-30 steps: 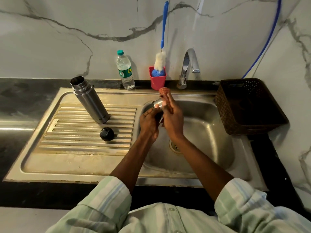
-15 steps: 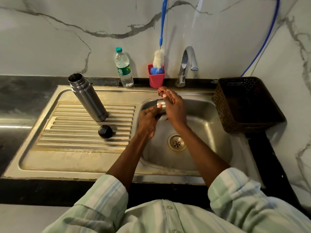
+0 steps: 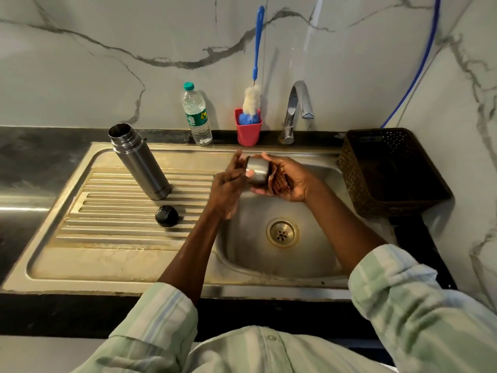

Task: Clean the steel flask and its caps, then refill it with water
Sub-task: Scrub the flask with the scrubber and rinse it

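over the sink basin [image 3: 317, 254] both hands meet around the steel cap [image 3: 257, 170]. the left hand [image 3: 228, 184] has its fingers curled against the cap's near side, thumb on the metal, and the right hand [image 3: 285, 179] cups the cap from the far side with a brown scrub pad [image 3: 279, 181] tucked in its palm. the steel flask [image 3: 139, 162] stands open and uncapped on the ribbed drainboard [image 3: 113, 211], with the black inner cap [image 3: 166, 216] lying just in front of it. a water bottle [image 3: 196, 114], a red cup [image 3: 248, 131] holding a bottle brush [image 3: 254, 76], and the tap [image 3: 295, 109] line the back edge.
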`<state>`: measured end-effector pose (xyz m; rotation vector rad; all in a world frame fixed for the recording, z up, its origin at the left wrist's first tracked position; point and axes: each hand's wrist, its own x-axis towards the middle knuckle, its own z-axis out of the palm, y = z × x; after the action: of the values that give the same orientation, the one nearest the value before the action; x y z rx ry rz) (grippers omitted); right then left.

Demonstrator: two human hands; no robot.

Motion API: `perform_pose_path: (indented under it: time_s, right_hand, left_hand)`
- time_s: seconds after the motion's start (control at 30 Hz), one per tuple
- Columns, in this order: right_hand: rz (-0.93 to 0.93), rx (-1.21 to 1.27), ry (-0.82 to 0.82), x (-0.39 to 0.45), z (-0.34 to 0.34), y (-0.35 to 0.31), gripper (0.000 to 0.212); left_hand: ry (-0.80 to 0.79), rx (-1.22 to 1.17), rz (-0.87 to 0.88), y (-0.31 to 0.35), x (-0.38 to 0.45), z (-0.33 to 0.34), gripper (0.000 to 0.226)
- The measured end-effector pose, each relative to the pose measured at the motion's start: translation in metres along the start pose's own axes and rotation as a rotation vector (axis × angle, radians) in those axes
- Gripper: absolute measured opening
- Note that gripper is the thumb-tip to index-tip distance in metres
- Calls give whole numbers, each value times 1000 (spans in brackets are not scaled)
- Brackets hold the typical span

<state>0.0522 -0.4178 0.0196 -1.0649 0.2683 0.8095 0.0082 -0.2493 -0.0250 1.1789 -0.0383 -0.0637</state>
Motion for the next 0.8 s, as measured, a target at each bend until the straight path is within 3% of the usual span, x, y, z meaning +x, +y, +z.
perform_pose_path:
  time_s: [0.07,0.17,0.27,0.43,0.53,0.63,0.73,0.8]
  right_hand:
    - [-1,212,-49,0,1,9,51]
    - [40,367,-22,5,12,19,49]
    - [33,368,67,10,17,28,41]
    - [-34,376,126,7,25,42,42]
    - [-112,360,202,13,22,42,37]
    - [-171,168,285,16,11,38,34]
    - [-276,36,325,16,13,45,30]
    - [-330,45,353,16,17,48,27]
  left_hand:
    - [8,-45,38,1,3,4,16]
    - [108,233,134,0,3,12,25]
    - [156,510,191,-8,2,12,33]
    - [212,639,153,-17,-5,17,32]
    - [253,671,139,-27,-12,26,30]
    - [232,600,121,-36,-17,26,36]
    - [301,533,37,-36,-7,22,19]
    - [300,494,19,-36,-1,20,32]
